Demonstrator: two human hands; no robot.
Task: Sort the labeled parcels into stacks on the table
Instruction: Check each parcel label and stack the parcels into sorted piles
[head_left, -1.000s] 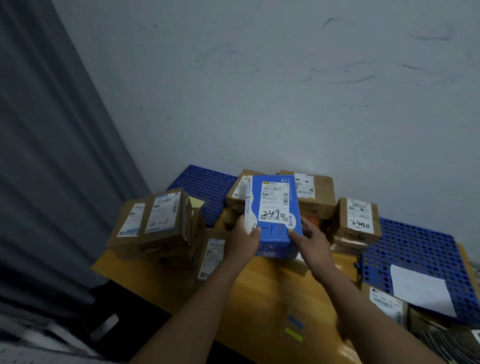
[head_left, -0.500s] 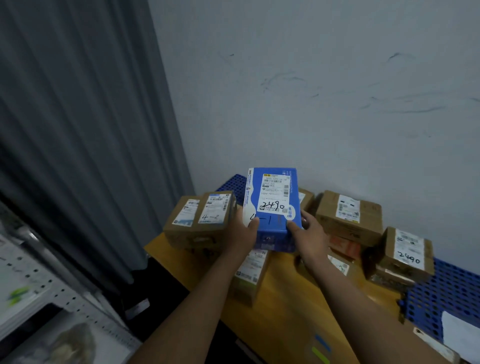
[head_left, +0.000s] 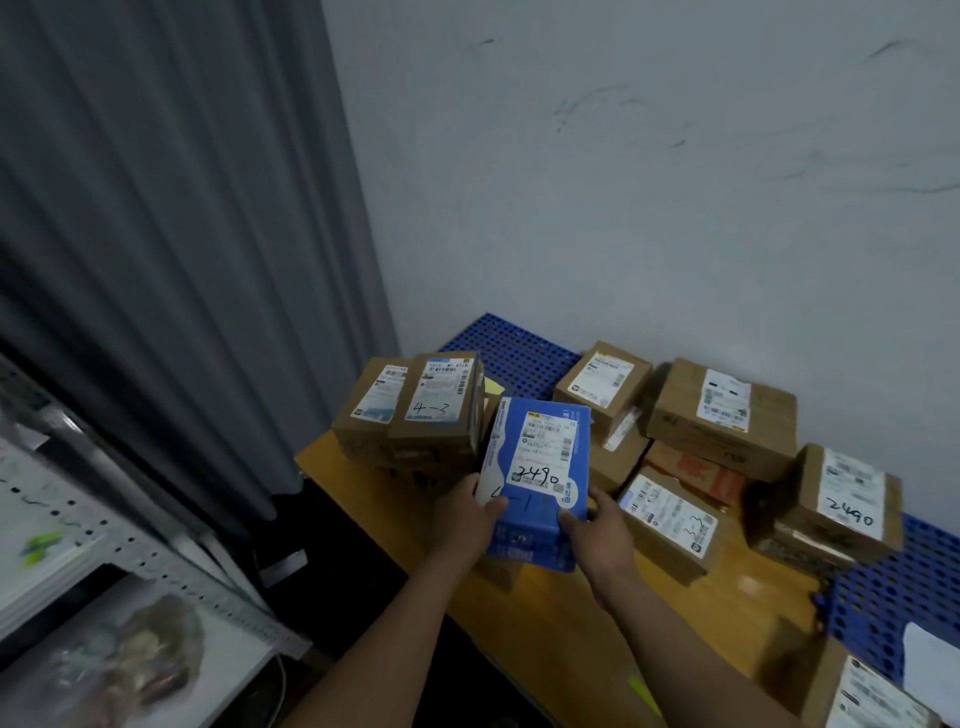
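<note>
A blue cardboard parcel (head_left: 537, 467) sits between brown cardboard boxes (head_left: 410, 410) at the wooden table's (head_left: 571, 618) left edge and brown cartons (head_left: 722, 410) along its back edge.

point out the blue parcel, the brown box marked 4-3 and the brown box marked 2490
blue parcel (head_left: 540, 457): head view, on its white label
brown box marked 4-3 (head_left: 439, 395): head view, on its top label
brown box marked 2490 (head_left: 852, 493): head view, on its label

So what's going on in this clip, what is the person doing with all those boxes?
A person holds a blue parcel, handwritten 2490, in both hands: left hand and right hand at its near end, above the wooden table. Brown labeled parcels sit around it, including one marked 4-3 on the left and another marked 2490 on the right. The blue one is not yet set down.
</note>
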